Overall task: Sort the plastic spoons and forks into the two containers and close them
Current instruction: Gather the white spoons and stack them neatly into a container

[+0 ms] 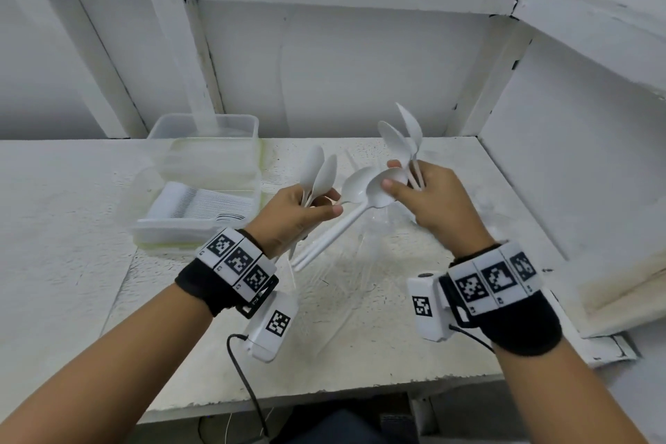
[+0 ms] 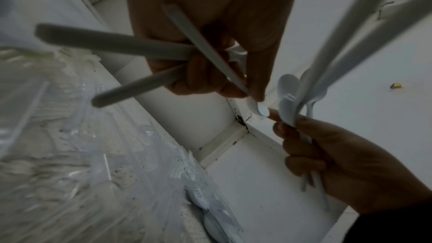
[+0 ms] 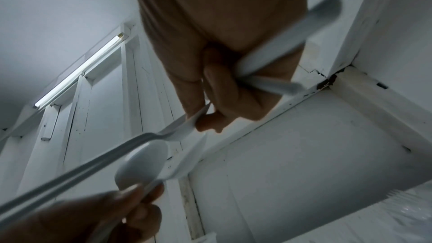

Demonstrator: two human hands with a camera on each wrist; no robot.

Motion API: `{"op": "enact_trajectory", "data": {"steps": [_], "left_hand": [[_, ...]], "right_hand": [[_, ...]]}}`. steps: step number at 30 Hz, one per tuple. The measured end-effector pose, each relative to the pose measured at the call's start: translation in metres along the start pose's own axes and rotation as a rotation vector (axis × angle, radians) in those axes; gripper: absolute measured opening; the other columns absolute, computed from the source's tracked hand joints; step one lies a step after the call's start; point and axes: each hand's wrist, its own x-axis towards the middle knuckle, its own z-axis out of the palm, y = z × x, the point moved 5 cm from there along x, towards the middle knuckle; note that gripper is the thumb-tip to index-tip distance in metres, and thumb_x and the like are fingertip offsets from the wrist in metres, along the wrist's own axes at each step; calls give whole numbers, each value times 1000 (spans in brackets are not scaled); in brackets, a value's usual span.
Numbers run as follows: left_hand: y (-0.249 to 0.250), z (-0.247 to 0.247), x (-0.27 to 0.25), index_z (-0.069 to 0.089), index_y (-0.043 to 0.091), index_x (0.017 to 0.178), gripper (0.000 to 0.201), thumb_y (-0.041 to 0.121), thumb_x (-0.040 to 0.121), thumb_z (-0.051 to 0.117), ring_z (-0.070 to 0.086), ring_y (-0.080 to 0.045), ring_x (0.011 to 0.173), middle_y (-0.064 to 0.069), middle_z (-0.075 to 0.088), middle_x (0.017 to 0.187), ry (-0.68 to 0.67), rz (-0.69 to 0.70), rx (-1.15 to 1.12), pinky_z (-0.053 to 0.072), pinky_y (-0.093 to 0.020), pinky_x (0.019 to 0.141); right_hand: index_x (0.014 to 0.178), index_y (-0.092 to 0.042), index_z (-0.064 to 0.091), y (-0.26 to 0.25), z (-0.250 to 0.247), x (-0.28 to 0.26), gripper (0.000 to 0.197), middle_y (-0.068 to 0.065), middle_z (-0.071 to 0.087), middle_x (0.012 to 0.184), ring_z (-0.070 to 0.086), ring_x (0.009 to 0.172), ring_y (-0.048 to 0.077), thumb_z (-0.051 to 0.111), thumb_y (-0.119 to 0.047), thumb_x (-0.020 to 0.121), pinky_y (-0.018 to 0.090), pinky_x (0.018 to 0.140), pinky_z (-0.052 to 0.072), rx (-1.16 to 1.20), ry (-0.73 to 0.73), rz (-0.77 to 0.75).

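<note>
Both hands up over the white table (image 1: 72,227), each gripping white plastic spoons. Left hand (image 1: 292,214): fingers curled round a small bunch of spoon handles, bowls (image 1: 319,173) fanned up past the fingertips, handle ends sticking out below the palm; left wrist view shows the handles (image 2: 131,45) crossing under the curled fingers (image 2: 205,78). Right hand (image 1: 438,207): fingers wrapped round the handles of another bunch, its bowls (image 1: 400,141) standing above the knuckles, while thumb and forefinger pinch the bowls of two more spoons (image 1: 374,187) whose long handles slope down toward the left wrist. Those two bowls sit right between the two sets of fingertips; cannot tell if the left fingers touch them. Just beyond the left hand's knuckles, away from the right hand: clear container (image 1: 144,198), open, holding a tidy stack of white forks (image 1: 212,205) lying side by side, tines toward the hand side. Looks like it sits on a greenish-edged lid; not sure. Behind it, further from the fingers, a second clear container (image 1: 205,124) against the wall, nothing visible inside. Under and ahead of the right hand's fingers, crumpled clear plastic wrap (image 1: 360,263) on the table.
</note>
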Motion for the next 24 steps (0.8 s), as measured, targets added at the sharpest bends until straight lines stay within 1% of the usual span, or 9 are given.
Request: {"op": "enact_trajectory", "data": {"steps": [1, 3, 8, 11, 14, 15, 19, 22, 24], "left_hand": [[0, -1, -4, 63, 17, 83, 9, 9, 82, 67, 50, -4, 54, 6, 56, 63, -10, 5, -3, 41, -15, 53], [-1, -3, -12, 62, 15, 82, 7, 10, 83, 67, 53, -2, 51, 7, 57, 59, -29, 10, -6, 44, -13, 51], [-9, -10, -23, 61, 8, 82, 6, 8, 84, 66, 50, -4, 45, 4, 55, 54, -29, -7, -39, 43, -14, 47], [-15, -14, -26, 62, 7, 88, 8, 12, 84, 66, 54, -6, 51, 0, 59, 61, -27, -28, -11, 45, -15, 51], [-22, -20, -25, 63, 21, 88, 6, 16, 86, 65, 59, -6, 65, 4, 66, 76, 37, -49, 26, 46, -20, 66], [-25, -24, -25, 62, 24, 88, 8, 17, 87, 64, 57, -3, 63, 6, 65, 77, 78, -53, 50, 44, -19, 66], [-31, -41, -27, 60, 21, 91, 4, 20, 88, 62, 43, -3, 45, 2, 64, 73, 178, -79, 121, 34, -18, 44], [-33, -45, -28, 61, 17, 88, 1, 16, 87, 62, 48, 6, 45, 5, 63, 71, 197, -71, 146, 34, -20, 51], [-34, -43, -28, 62, 17, 87, 2, 15, 87, 62, 50, 9, 48, 5, 63, 70, 186, -66, 145, 35, -20, 56]], "right_hand": [[81, -16, 64, 1, 6, 1, 8, -12, 62, 61, 54, 55, -6, 62, -19, 89, 25, 57, 41, 7, -1, 8], [65, -22, 56, 4, 15, 3, 25, -13, 51, 43, 47, 40, -7, 61, -20, 89, 19, 51, 30, 12, 3, 22], [61, -22, 53, 8, 31, 6, 30, -22, 47, 36, 45, 36, -7, 59, -21, 90, 19, 51, 28, 38, -22, 50], [63, -20, 54, 12, 38, 7, 28, -21, 47, 36, 45, 36, -6, 57, -22, 92, 21, 51, 29, 34, -52, 62], [71, -17, 55, 16, 39, 7, 25, -13, 47, 45, 47, 40, -1, 51, -21, 95, 19, 52, 31, 4, -55, 68], [80, -14, 58, 20, 37, 7, 20, -11, 48, 52, 46, 45, 2, 49, -21, 96, 19, 53, 32, -16, -50, 76], [109, -4, 57, 43, 33, 12, 25, 8, 63, 78, 47, 51, 10, 42, -20, 99, 20, 45, 38, -117, -33, 122], [104, -11, 51, 57, 32, 12, 17, 8, 63, 87, 52, 50, 7, 39, -21, 99, 16, 38, 40, -175, -11, 157], [99, -9, 54, 64, 33, 14, 22, 5, 59, 83, 54, 63, 16, 39, -25, 99, 24, 50, 46, -229, 6, 169]]}}
